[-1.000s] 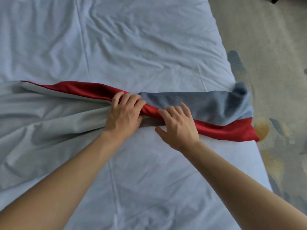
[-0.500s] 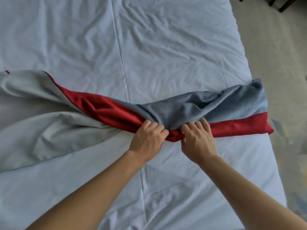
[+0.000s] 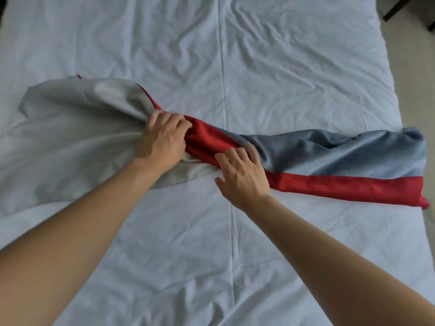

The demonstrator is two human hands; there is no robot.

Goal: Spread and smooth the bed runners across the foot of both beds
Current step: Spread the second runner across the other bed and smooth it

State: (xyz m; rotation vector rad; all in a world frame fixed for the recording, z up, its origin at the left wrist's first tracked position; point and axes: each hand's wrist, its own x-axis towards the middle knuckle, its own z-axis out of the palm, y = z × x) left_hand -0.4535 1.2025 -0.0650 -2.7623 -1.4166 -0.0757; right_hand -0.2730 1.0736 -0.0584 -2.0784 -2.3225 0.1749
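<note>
A bed runner (image 3: 341, 158) lies twisted across the white bed (image 3: 282, 78). Its right part shows a blue-grey face with a red band along the near edge, reaching the bed's right side. Its left part is flipped over, showing pale grey lining, and bunches toward the middle. My left hand (image 3: 162, 140) is closed on the bunched fabric where grey lining meets red. My right hand (image 3: 242, 172) rests fingers spread on the red band just right of the twist, pressing it down.
The white sheet is wrinkled, with a seam running down its middle. Beige carpet (image 3: 414, 74) shows past the bed's right edge, and dark furniture legs (image 3: 397, 10) stand at the top right corner.
The runner's flipped grey half has bunched further in toward the middle. My left hand has shifted left onto the gathered grey and red fabric, and my right hand has opened flat on the red band.
</note>
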